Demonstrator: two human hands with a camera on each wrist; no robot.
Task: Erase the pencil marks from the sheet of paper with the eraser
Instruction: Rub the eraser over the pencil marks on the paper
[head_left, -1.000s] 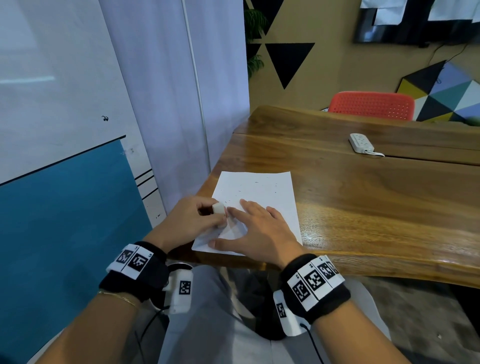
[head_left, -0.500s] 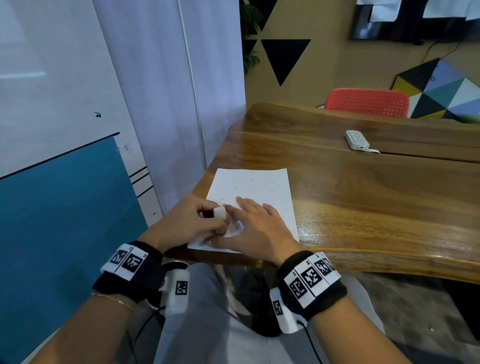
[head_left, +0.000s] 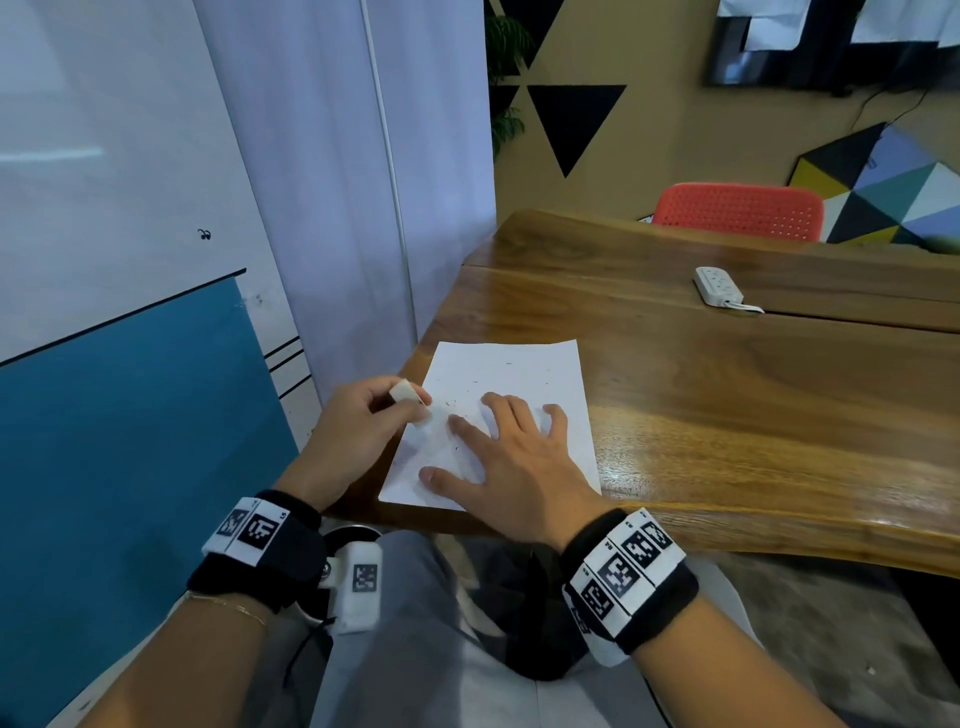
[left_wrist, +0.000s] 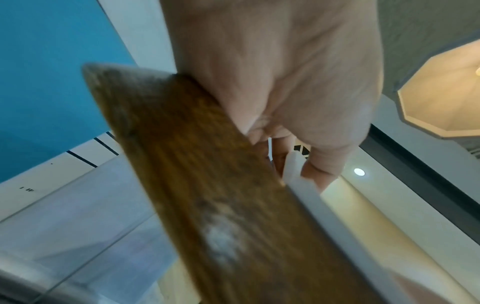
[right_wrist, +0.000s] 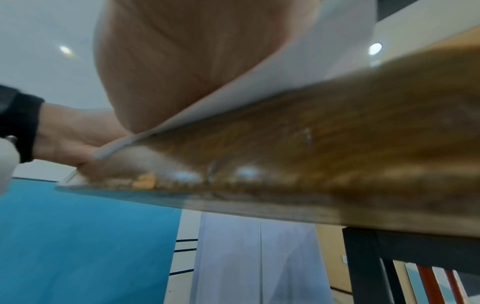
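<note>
Fingers (head_left: 400, 410) of my left hand (head_left: 358, 431) pinch the small eraser (head_left: 404, 391) at the paper's (head_left: 519, 379) left edge while my right hand (head_left: 514, 462) spreads flat, pinning the thin, easily crumpled sheet.

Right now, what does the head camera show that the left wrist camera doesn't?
Only the head view shows the right hand pressing flat on the sheet of paper, scattered dark specks, a power strip and a red chair. Only the left wrist view shows the ceiling lights. Both show the left hand gripping the eraser by the wooden table.
</note>
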